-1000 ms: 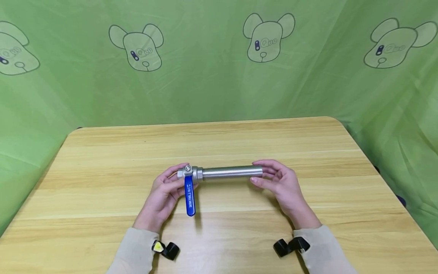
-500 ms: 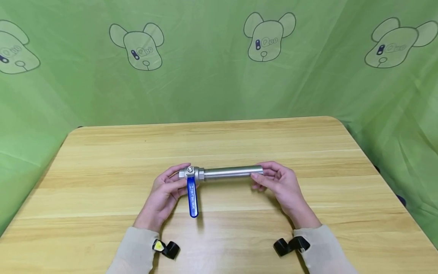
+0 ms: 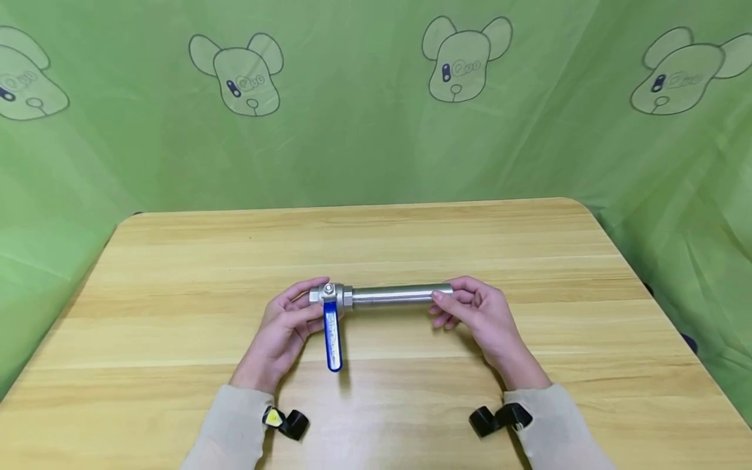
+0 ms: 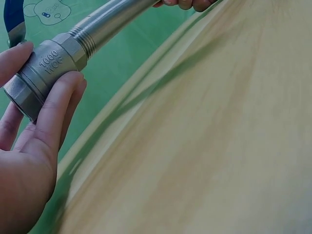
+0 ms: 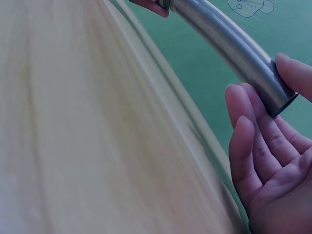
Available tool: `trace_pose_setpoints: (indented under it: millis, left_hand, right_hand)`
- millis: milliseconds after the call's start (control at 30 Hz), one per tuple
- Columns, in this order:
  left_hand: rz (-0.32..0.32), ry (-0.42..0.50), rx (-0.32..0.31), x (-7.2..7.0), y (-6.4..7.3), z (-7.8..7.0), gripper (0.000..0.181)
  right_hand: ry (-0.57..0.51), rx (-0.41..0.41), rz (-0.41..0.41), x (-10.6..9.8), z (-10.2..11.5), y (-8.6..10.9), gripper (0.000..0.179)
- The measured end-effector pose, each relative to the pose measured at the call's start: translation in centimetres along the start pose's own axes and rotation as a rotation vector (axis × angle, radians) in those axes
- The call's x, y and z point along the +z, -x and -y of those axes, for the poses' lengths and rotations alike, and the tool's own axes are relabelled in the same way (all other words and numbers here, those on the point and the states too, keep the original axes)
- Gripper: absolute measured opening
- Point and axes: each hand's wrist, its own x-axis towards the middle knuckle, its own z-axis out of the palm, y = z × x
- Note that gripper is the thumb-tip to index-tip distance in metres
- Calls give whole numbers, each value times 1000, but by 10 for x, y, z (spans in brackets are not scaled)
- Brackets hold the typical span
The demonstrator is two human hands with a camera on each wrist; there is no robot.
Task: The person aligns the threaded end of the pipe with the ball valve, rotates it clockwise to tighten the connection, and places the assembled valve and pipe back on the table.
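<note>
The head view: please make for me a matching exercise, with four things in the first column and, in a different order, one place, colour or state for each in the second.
Column 1
1. Valve
2. Pipe
3. Handle
4. Curtain

Column 2
A. its free end is in the right grip
B. green, with animal heads drawn on it
C. its metal body is in the left grip
D. blue

Right pairs: 1-C, 2-A, 3-D, 4-B
</note>
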Motion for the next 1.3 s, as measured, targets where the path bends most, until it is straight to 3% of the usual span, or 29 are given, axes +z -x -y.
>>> trace_pose_setpoints:
  millis: [500, 1300]
  left_hand:
    - [5, -13, -6, 0, -3, -5, 49]
    - [50, -20, 7, 1, 2, 0, 48]
  right_hand:
    - [21, 27, -9, -3, 0, -2, 14]
    - [108, 159, -88, 5, 3, 2, 39]
